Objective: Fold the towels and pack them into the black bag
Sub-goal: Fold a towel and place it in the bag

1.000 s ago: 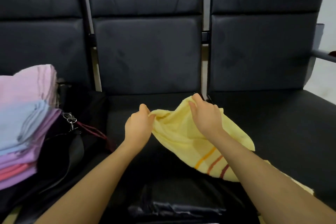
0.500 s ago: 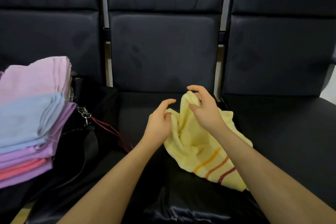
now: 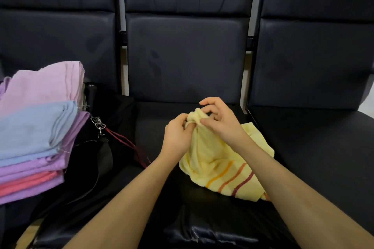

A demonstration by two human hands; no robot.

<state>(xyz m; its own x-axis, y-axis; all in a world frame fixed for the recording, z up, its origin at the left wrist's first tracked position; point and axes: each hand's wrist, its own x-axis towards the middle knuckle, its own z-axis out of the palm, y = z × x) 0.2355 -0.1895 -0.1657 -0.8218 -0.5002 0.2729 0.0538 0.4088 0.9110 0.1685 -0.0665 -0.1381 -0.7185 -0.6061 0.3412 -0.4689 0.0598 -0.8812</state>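
Note:
A yellow towel (image 3: 212,159) with orange and red stripes lies bunched on the middle black seat. My left hand (image 3: 178,135) pinches its top edge. My right hand (image 3: 220,119) sits close beside it, fingers curled over the same bunched edge. A stack of folded towels (image 3: 38,127), pink, light blue, purple and coral, rests on the left seat. The black bag (image 3: 95,157) lies beside and under that stack, with a metal clip and a dark red cord showing.
Three black padded seats (image 3: 186,56) with tall backs fill the view. A shiny black fabric piece (image 3: 202,232) lies at the front edge of the middle seat. The right seat (image 3: 323,147) holds nothing.
My hands have come together at the towel's top edge, gathering it into a bunch. One second ago they held the edge spread apart. The camera has shifted left.

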